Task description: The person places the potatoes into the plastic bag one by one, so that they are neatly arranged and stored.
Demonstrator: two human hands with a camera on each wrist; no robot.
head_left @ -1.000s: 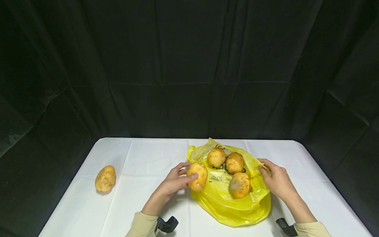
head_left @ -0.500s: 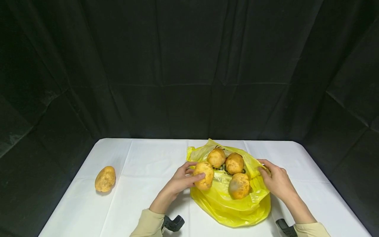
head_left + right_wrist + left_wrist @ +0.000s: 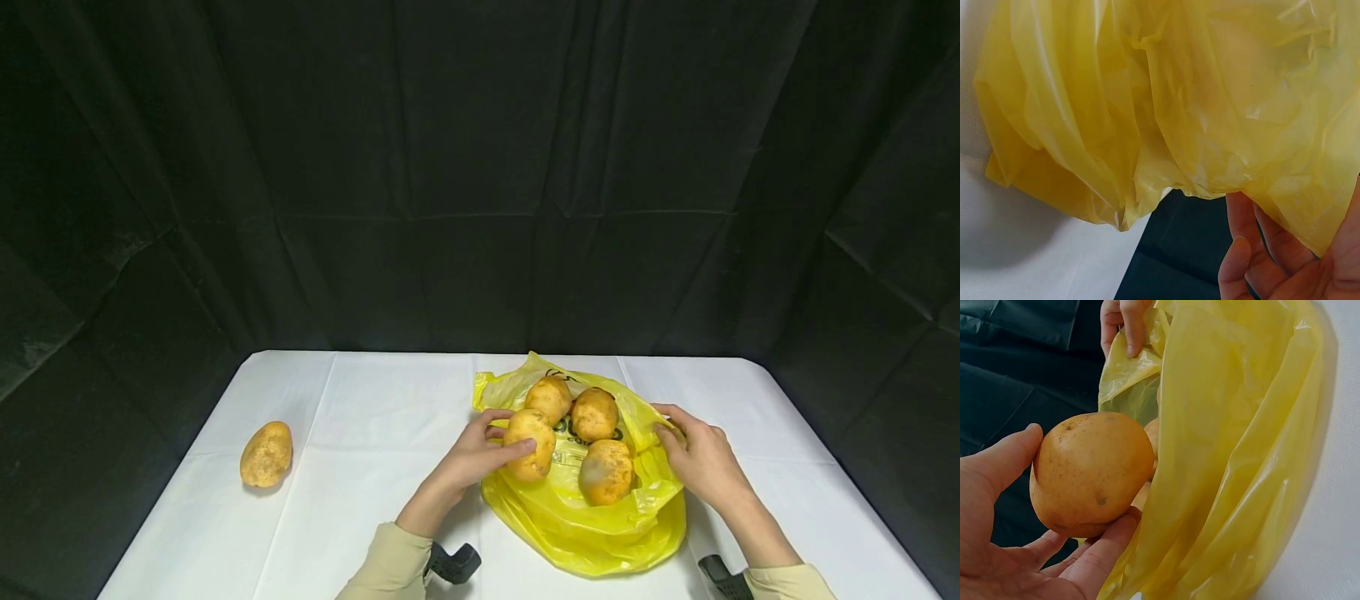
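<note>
My left hand [image 3: 474,457] grips a potato [image 3: 530,444] between thumb and fingers, over the left part of a yellow plastic bag [image 3: 585,542]. The left wrist view shows this potato [image 3: 1092,472] right at the bag's mouth. Three more potatoes lie in the opened bag: one at the back [image 3: 549,398], a browner one [image 3: 595,413] beside it, and one with a greyish patch [image 3: 607,472] nearer the front. At the right side, my right hand [image 3: 701,457] pinches the bag's edge. Thin yellow film [image 3: 1235,112] fills most of the right wrist view.
A single potato [image 3: 267,454] lies on the white-covered table [image 3: 367,408] far to the left. Black cloth [image 3: 480,175] hangs behind the table and along both sides.
My left hand has carried its potato to the right, from the bag's left edge to over its opening. The right hand stays on the bag's edge.
</note>
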